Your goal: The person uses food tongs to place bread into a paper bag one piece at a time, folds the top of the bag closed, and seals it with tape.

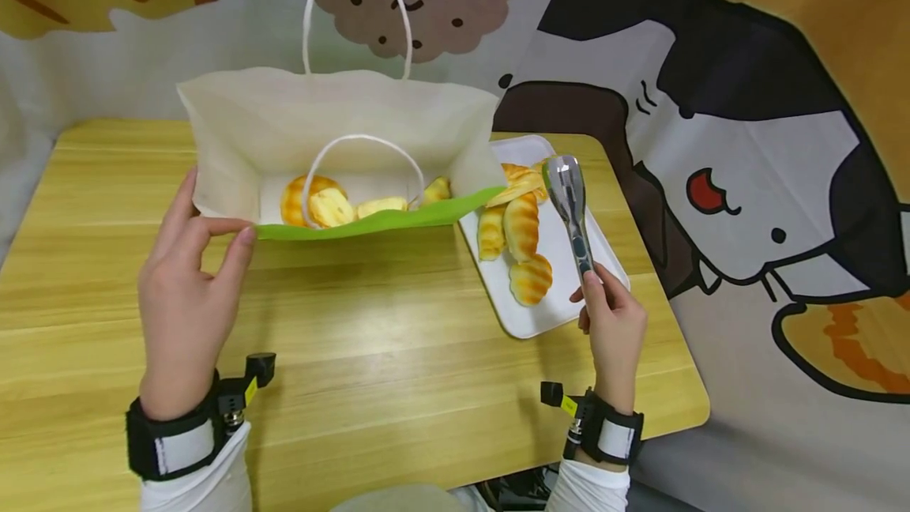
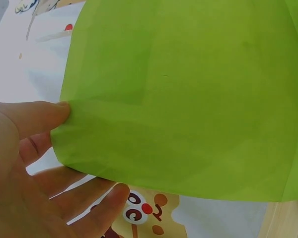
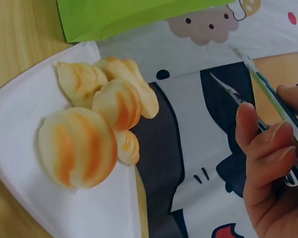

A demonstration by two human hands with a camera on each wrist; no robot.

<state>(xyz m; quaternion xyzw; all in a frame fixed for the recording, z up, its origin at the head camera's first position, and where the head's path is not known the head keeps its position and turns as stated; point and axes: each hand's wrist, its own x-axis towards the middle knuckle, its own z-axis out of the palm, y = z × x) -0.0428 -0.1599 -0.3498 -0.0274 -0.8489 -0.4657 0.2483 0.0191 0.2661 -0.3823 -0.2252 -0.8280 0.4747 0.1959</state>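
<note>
My left hand [image 1: 183, 295] pinches the near left corner of a green paper bag [image 2: 188, 99] with a pale inside and white handles. Inside the bag lie several bread pieces [image 1: 332, 206], partly behind the near handle. On the right, my right hand [image 1: 615, 326] grips metal food tongs [image 1: 566, 188] by the lower end. The tongs' tips stand apart in the right wrist view, with nothing between them. They overlap the white tray [image 1: 519, 324] in the head view. Several breads, one a striped bun [image 3: 77, 148], lie bunched on the tray.
The wooden table [image 1: 370, 385] carries the bag and tray, with the bag's right side overlapping the tray's far left corner. A cartoon-printed cloth [image 1: 768, 180] hangs behind and to the right. The table's rounded right edge runs close beside the tray.
</note>
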